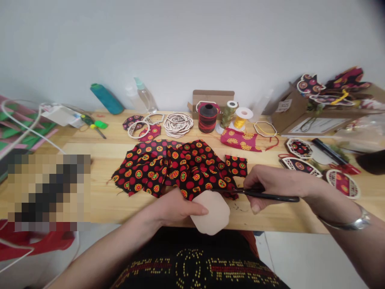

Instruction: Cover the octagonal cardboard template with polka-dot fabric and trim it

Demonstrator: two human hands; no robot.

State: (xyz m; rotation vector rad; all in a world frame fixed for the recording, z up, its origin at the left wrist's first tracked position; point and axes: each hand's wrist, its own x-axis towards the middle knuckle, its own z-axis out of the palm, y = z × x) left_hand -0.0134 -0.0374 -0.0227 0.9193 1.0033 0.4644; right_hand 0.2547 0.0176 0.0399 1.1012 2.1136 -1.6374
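Observation:
A black cloth (192,164) with red, orange and green round motifs lies crumpled on the wooden table. My left hand (177,206) grips its near edge together with a pale, lobed flat piece (210,212), the thumb on top of the piece. Black-handled scissors (270,195) are in my right hand (264,186), fingers closed round the handles. Their blades point left, at the cloth's near edge just above the pale piece, and are partly hidden by the cloth. A small square part of the cloth (236,165) sticks out at the right.
Thread spools (207,118), a stack of cut-out shapes (178,124) and magenta cloth (240,139) stand or lie behind the cloth. A cardboard box (313,116) and decorated pieces (343,184) are at the right. A teal bottle (107,98) and a screwdriver (98,130) are back left.

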